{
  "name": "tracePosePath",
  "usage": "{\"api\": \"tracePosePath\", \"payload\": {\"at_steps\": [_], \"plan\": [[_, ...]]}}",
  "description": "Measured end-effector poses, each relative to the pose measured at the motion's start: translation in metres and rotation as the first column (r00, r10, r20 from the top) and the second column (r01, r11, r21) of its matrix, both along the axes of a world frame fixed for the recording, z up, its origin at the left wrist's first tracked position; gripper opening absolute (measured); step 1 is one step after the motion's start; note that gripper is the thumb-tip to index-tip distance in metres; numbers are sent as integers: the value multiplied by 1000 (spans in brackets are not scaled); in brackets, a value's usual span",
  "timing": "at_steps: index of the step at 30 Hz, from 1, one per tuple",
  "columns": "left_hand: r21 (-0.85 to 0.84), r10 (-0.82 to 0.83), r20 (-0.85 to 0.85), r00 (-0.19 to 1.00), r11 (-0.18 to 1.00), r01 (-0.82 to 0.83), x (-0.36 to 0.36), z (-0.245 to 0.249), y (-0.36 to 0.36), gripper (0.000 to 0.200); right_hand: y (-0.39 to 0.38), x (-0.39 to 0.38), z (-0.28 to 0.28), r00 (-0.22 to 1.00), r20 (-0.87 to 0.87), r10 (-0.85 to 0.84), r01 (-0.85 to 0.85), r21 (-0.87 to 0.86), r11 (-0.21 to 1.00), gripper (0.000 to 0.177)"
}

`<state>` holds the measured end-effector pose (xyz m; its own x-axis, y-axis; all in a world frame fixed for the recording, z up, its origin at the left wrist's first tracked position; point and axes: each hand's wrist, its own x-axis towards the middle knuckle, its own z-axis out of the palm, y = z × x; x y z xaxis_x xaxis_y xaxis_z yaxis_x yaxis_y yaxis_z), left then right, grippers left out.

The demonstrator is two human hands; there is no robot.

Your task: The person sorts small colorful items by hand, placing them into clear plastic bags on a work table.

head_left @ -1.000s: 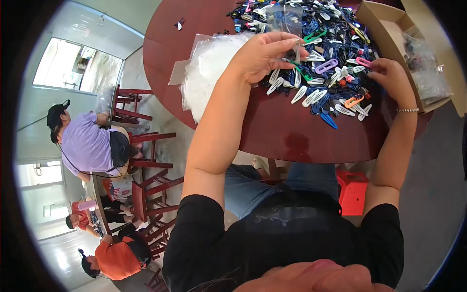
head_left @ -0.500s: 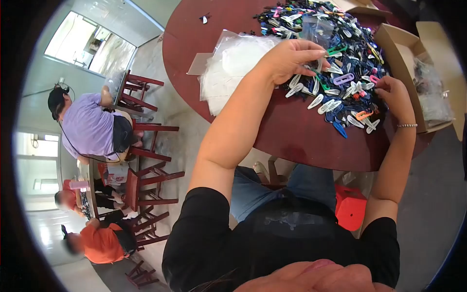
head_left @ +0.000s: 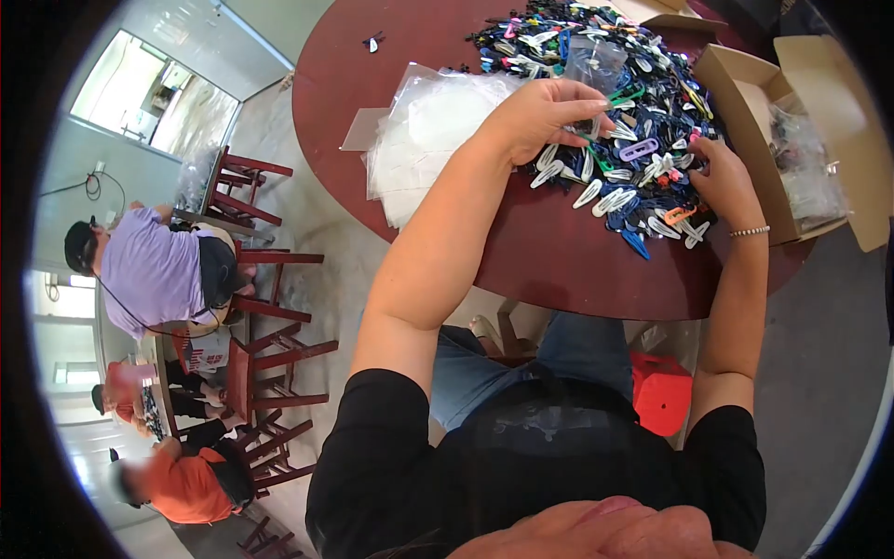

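A big heap of snap hair clips (head_left: 615, 200) in black, white, blue and other colours covers the round table's right part. My left hand (head_left: 554, 116) is above the heap's near left side, its fingers closed on a clear plastic bag (head_left: 596, 63) that stands up beyond them. Green clips (head_left: 624, 99) show beside its fingertips. At the heap's right edge is my right hand (head_left: 728, 186), with a beaded bracelet at the wrist. Its thumb and fingers are curled together among the clips, by a pink one (head_left: 695, 137); what they pinch is too small to make out.
Clear bags with white cards (head_left: 428, 140) lie stacked left of the heap on the dark red table (head_left: 345, 56). An open cardboard box (head_left: 745, 93) holding plastic bags stands on the right. A red stool (head_left: 661, 396) is below. Several people (head_left: 163, 265) sit at another table, left.
The whole view has shifted a little, so the table and heap appear farther left. Both hands stay at nearly the same places on the heap, the right one moving slightly at its edge.
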<state>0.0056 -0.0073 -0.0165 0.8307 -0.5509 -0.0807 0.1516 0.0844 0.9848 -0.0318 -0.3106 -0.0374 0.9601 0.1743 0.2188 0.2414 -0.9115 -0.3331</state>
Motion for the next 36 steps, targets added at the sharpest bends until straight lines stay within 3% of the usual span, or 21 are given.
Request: {"api": "tracePosePath", "payload": {"at_steps": [8, 10, 14, 16, 19, 23, 25, 32, 36], "plan": [[-16, -12, 13, 1000, 1000, 13, 2, -1, 0, 25, -16, 8, 1, 988, -152, 23, 5, 181, 983, 24], [2, -4, 9, 1000, 1000, 4, 1, 0, 0, 26, -20, 10, 1, 983, -161, 88, -32, 323, 946, 20], [18, 0, 1, 1000, 1000, 0, -1, 2, 0, 25, -15, 9, 1, 987, -159, 14, 39, 323, 946, 13], [20, 4, -6, 1000, 1000, -3, -1, 3, -1, 25, -11, 12, -7, 999, -42, 32, -2, 574, 819, 12], [18, 7, -12, 1000, 1000, -7, -2, 4, -1, 24, -13, 13, -3, 998, -62, 14, 15, 451, 892, 12], [-26, -32, -9, 999, 999, 32, 1, -1, 0, 25, 0, 10, 3, 999, -25, 22, -9, 440, 898, 8], [-74, -41, -35, 999, 997, 38, -1, 3, 1, 25, 11, 7, 8, 999, 53, -7, -25, 573, 819, 9], [-185, -61, -91, 994, 982, 43, 0, 6, 5, 26, 25, 2, 9, 989, -84, 123, -49, 596, 801, 15], [-153, -68, -83, 994, 987, 55, 0, 4, 3, 26, 12, 6, 11, 999, -14, 50, -29, 647, 762, 16]]}}
